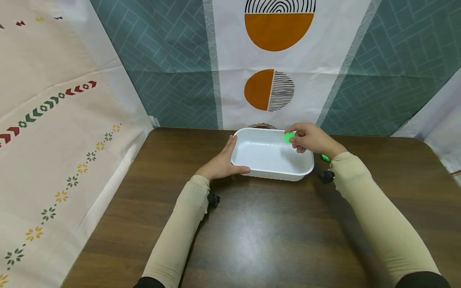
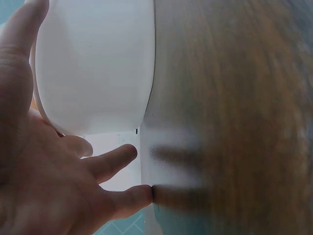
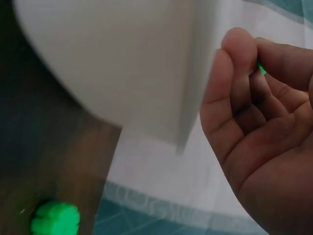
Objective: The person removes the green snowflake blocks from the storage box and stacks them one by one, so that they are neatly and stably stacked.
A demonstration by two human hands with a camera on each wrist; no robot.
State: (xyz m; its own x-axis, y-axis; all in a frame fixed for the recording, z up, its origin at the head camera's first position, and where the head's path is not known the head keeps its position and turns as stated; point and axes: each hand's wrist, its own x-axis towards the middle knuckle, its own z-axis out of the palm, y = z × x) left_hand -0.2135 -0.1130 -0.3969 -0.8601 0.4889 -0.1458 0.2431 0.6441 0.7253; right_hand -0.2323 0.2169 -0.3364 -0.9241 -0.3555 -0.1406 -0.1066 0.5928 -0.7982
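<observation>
A white rectangular dish (image 1: 266, 175) stands at the table's far edge. My left hand (image 1: 224, 162) braces its left end, thumb along the front rim and fingers by the far left corner. In the left wrist view those fingers (image 2: 115, 161) are straight and spread beside the dish. Over the dish's right half, my right hand (image 1: 310, 138) pinches a small bright green disc (image 1: 288, 137) between thumb and fingertips; only a sliver of it shows in the right wrist view. A second green piece (image 3: 56, 219), round with a scalloped edge, lies on the table right of the dish, partly behind my right wrist.
The brown wooden table (image 1: 245, 232) extends towards me and to both sides. Behind its far edge hangs a teal and white cloth (image 1: 173, 80) with orange half-circles. A cream patterned cloth (image 1: 65, 160) borders the left side.
</observation>
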